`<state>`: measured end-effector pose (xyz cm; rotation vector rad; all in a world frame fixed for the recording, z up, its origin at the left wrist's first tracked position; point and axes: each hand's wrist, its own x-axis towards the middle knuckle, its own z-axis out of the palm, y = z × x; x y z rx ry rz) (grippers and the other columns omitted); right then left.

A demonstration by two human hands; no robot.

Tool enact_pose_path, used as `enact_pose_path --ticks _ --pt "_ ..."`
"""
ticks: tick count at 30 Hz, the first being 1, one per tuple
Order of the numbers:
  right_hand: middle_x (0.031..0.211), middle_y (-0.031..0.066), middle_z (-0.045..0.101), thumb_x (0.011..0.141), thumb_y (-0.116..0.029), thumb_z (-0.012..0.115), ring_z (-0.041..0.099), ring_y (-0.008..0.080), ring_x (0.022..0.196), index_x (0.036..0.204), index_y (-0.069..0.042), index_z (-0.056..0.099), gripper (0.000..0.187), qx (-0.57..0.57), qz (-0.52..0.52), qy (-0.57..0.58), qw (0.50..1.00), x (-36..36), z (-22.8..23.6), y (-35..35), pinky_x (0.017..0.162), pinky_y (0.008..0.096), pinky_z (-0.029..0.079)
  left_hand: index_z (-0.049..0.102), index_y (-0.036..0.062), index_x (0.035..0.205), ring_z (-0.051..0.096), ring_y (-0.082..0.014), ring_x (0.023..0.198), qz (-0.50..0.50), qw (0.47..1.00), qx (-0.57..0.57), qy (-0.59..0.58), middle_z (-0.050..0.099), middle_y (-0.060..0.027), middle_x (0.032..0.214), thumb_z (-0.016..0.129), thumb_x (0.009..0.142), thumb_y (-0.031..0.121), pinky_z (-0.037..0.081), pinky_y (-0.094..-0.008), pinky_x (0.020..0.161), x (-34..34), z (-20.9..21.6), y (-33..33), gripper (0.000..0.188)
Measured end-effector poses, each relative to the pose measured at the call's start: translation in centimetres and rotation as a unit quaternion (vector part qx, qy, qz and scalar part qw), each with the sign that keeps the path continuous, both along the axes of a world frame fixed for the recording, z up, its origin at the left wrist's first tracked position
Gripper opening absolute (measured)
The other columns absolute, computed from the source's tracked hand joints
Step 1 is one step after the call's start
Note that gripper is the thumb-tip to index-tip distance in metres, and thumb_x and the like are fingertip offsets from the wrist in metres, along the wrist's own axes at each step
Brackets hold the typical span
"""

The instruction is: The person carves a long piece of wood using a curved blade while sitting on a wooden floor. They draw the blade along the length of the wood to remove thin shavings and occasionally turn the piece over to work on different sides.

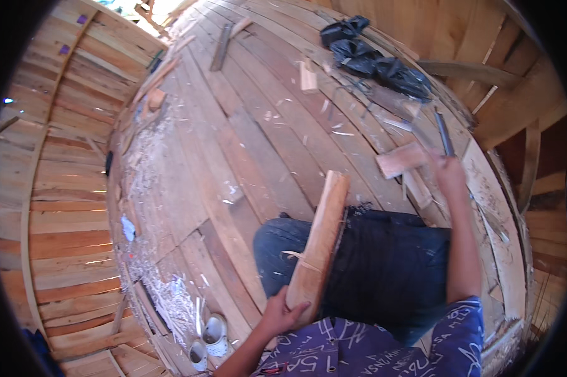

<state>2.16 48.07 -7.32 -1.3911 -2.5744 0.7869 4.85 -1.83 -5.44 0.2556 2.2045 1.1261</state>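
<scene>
A thick, pale piece of wood (321, 242) lies lengthwise across my lap, its far end pointing away from me. A curled sliver (293, 254) sticks out from its left side. My left hand (283, 312) grips the near end, thumb on the top face. Off to the right, my right hand (448, 171) is raised and closed round a long, narrow dark tool (444, 131) that points away from me; its exact kind is unclear. Just left of that hand, a short wood block (401, 160) lies on the floor.
Around me spreads a plank floor (246, 144) with scattered shavings. Black plastic bags (359, 56) lie at the far right. Pale clogs (215, 333) stand at the lower left beside a heap of shavings (170, 301). Plank walls (70, 251) rise on both sides.
</scene>
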Motion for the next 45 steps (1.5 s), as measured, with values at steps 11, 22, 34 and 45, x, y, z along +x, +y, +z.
enact_pose_path --ticks 11,22,34,45 --pt "0.056 0.0133 0.063 0.087 -0.068 0.051 0.066 0.0311 0.055 0.065 -0.007 0.067 0.067 0.015 0.439 0.017 0.898 -0.1 1.0 -19.1 0.051 0.0415 0.051 0.054 -0.0037 0.097 0.062 -0.0264 0.044 -0.036 0.994 -0.104 0.008 0.056 -0.0138 0.049 0.078 0.083 0.032 0.045 -0.0341 0.043 -0.5 2.9 1.4 0.045" --pt "0.057 0.0143 0.063 0.077 -0.078 0.055 0.066 0.0317 0.053 0.064 -0.008 0.066 0.072 0.165 0.342 0.093 0.92 -3.5 -3.7 -14.2 0.05 0.0412 0.051 0.05 -0.0023 0.091 0.063 -0.0316 0.045 -0.059 0.99 -0.105 0.076 0.056 -0.0164 0.049 0.077 0.084 0.034 0.047 -0.0377 0.044 -0.5 3.6 2.9 0.046" --pt "0.059 0.0173 0.063 0.081 -0.07 0.058 0.066 0.0349 0.057 0.068 -0.004 0.067 0.068 0.136 0.329 0.071 0.932 -1.5 -1.0 -15.4 0.053 0.0435 0.052 0.054 -0.0036 0.097 0.065 -0.0234 0.047 -0.07 0.987 -0.11 0.096 0.059 -0.0156 0.053 0.078 0.084 0.031 0.045 -0.0323 0.043 -0.4 2.9 2.2 0.044" --pt "0.068 0.0195 0.066 0.083 -0.075 0.049 0.068 0.0363 0.065 0.074 -0.005 0.07 0.074 0.141 0.409 -0.036 0.901 -5.8 -1.7 -12.1 0.062 0.0461 0.054 0.057 -0.003 0.103 0.068 -0.0198 0.056 -0.052 0.989 -0.122 0.059 0.067 -0.0177 0.067 0.079 0.083 0.031 0.049 -0.0326 0.049 0.3 2.2 1.5 0.045"
